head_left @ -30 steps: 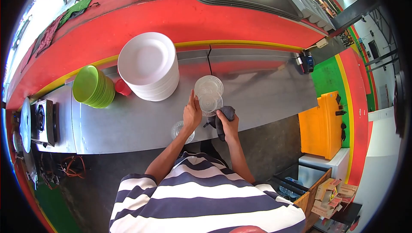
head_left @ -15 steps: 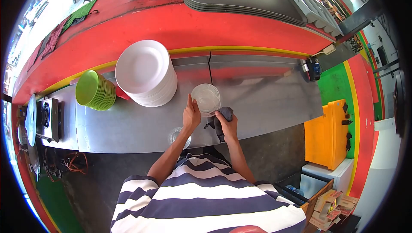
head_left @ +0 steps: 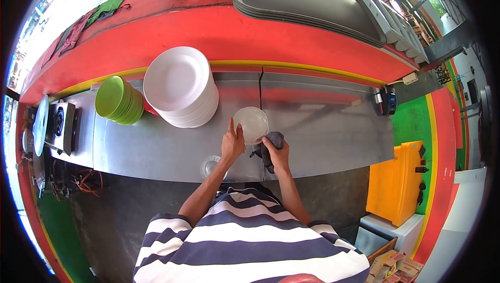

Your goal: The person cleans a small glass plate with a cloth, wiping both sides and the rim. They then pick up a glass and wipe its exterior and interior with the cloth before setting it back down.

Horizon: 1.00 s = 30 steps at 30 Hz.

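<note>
A clear round glass dish (head_left: 252, 124) is between my hands above the steel counter. My left hand (head_left: 233, 144) is at the dish's left edge, its index finger pointing up and its thumb by the rim. My right hand (head_left: 277, 154) grips a dark grey cloth (head_left: 273, 142) against the dish's lower right edge. A second clear glass dish (head_left: 210, 167) sits on the counter near the front edge, partly behind my left forearm.
On the steel counter (head_left: 323, 126) stand a tall stack of white plates (head_left: 179, 82), a stack of green plates (head_left: 115, 98) and a gas stove (head_left: 61, 124). Metal trays (head_left: 312, 1) lie on the red ledge. An orange box (head_left: 393, 184) is at the right.
The view has shifted a little, so the counter and plates appear displaced. My hands stay at the glass dish, with the cloth still in my right hand.
</note>
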{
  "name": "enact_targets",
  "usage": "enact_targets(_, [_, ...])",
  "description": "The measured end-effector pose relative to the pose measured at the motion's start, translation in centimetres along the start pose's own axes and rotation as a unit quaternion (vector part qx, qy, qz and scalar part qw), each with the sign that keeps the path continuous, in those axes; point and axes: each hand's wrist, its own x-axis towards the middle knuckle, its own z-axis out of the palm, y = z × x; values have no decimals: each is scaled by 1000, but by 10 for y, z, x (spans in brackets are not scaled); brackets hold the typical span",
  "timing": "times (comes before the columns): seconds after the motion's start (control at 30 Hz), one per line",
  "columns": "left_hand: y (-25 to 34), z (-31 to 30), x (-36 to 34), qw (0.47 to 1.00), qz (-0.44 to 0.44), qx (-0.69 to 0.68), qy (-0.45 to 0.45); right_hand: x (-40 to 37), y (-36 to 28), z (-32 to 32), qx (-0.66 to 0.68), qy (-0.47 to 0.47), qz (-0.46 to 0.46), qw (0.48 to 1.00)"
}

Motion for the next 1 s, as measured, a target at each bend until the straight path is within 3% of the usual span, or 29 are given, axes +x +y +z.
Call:
enact_targets(0.5, [3, -5, 0, 998, -31, -53, -28, -5, 5, 6, -3, 1, -10, 1000])
enact_targets(0.8, [-2, -15, -3, 992, -29, -102, -63, -15, 20, 18, 16, 55, -25, 998])
enact_targets(1.0, [-16, -24, -17, 985, 39, -121, -121, -31, 28, 31, 39, 82, -31, 995])
